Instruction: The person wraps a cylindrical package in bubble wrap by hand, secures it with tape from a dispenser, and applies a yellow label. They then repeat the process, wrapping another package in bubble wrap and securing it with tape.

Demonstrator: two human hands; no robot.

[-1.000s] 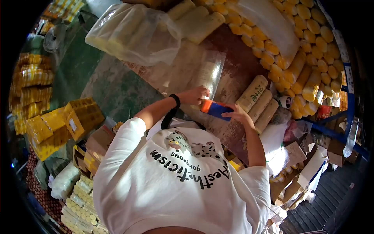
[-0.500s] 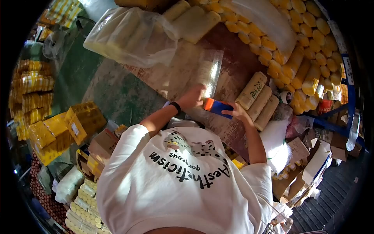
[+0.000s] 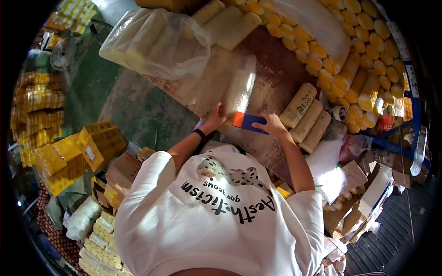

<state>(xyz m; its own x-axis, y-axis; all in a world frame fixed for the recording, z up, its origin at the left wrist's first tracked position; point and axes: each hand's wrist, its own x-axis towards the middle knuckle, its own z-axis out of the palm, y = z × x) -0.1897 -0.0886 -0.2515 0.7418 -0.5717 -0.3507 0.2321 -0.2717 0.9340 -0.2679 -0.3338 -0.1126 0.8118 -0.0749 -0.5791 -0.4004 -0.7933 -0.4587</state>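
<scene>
A blue box with an orange end point(image 3: 251, 123) is gripped by my right hand point(image 3: 272, 125), whose fingers wrap its right end. The box lies across the near end of a shiny clear plastic wrap or bag point(image 3: 243, 87), spread on the worn board point(image 3: 271, 69). To the left of the box is my left hand point(image 3: 214, 119), its fingers apart beside the plastic's near edge and off the box. Whether its fingertips touch the plastic is hard to make out. A dark band circles the left wrist.
Wrapped cream rolls point(image 3: 301, 112) lie right of my right hand. A large clear bag point(image 3: 156, 46) with rolls is at the far left, and a stack of yellow-ended rolls point(image 3: 359, 41) at the far right. Yellow taped boxes point(image 3: 99, 142) and open cartons point(image 3: 363, 198) flank me.
My left hand has drawn back to the left, away from the box. The box and right hand have shifted slightly left, and the clear plastic has also moved a little left.
</scene>
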